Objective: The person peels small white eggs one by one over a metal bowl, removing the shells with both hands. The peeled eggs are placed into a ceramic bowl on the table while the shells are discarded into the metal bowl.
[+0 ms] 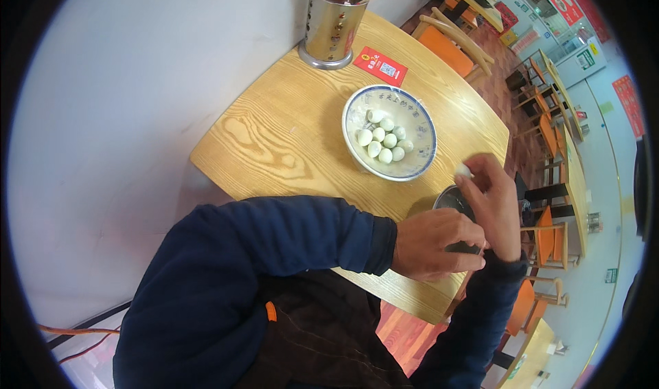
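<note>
My right hand [495, 200] pinches a small pale egg [464, 171] between thumb and fingers, just above a dark round bowl [449, 198] at the table's right edge. Across the near side of that bowl lies my left hand [439, 246], its fingers curled inward; what they grip, if anything, is hidden. Both hands cover much of the dark bowl, and its contents are hard to make out. Farther off, a white bowl with a blue rim [420, 129] holds several small pale-greenish eggs [390, 141], heaped toward its middle.
The wooden table [274, 149] meets a white wall on the left. Near its far edge stand a metal chopstick holder [332, 28] with a few sticks and a flat red card [382, 66]. Orange-seated chairs [446, 49] and other tables fill the room to the right.
</note>
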Demonstrator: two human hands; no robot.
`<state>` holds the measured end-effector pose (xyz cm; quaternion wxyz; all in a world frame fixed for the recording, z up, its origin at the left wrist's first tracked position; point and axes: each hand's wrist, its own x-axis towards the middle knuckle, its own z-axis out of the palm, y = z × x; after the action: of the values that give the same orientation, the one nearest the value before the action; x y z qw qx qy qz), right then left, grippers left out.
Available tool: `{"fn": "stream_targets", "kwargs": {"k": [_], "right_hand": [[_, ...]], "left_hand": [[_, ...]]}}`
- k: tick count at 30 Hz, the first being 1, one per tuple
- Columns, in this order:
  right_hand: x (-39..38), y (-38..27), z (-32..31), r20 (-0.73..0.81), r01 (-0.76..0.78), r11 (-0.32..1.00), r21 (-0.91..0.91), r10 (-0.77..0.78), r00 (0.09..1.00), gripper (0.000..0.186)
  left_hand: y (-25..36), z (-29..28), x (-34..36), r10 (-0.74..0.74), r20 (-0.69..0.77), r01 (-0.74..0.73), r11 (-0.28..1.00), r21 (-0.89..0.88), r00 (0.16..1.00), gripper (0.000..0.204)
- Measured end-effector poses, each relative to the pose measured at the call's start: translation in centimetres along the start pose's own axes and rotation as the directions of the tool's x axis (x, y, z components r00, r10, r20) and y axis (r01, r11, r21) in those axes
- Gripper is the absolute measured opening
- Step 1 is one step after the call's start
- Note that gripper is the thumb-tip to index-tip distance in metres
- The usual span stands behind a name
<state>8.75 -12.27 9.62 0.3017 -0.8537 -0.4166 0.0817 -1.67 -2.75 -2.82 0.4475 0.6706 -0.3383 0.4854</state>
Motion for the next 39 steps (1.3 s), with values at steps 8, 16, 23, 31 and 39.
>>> {"fn": "stream_targets", "kwargs": {"k": [8, 16, 23, 31, 39], "right_hand": [[1.3, 0.3, 0.6, -0.062, 0.017, 0.998, 0.068, -0.012, 0.998, 0.019], [-3.9, 3.9, -0.6, 0.206, 0.043, 0.978, -0.205, 0.0, 0.979, 0.018], [-4.6, 5.5, 3.1, 0.156, 0.107, 0.909, -0.403, -0.047, 0.987, 0.03], [-5.0, 5.6, 4.7, 0.047, 0.274, 0.899, -0.342, -0.275, 0.96, 0.017], [-5.0, 5.8, 5.0, 0.07, 0.203, 0.942, -0.268, -0.191, 0.979, 0.019]], "left_hand": [[-0.3, -0.1, 0.5, -0.163, -0.044, 0.162, 0.987, -0.006, 0.986, 0.047], [-2.4, -1.0, 1.4, -0.515, -0.24, 0.501, 0.857, -0.122, 0.823, 0.036], [-3.0, -1.4, 1.2, -0.511, -0.161, 0.489, 0.858, -0.159, 0.845, 0.037], [-3.0, -1.2, 0.7, -0.48, -0.106, 0.472, 0.877, -0.094, 0.871, 0.038], [-3.3, -1.3, 0.6, -0.451, -0.088, 0.445, 0.892, -0.084, 0.888, 0.037]]}}
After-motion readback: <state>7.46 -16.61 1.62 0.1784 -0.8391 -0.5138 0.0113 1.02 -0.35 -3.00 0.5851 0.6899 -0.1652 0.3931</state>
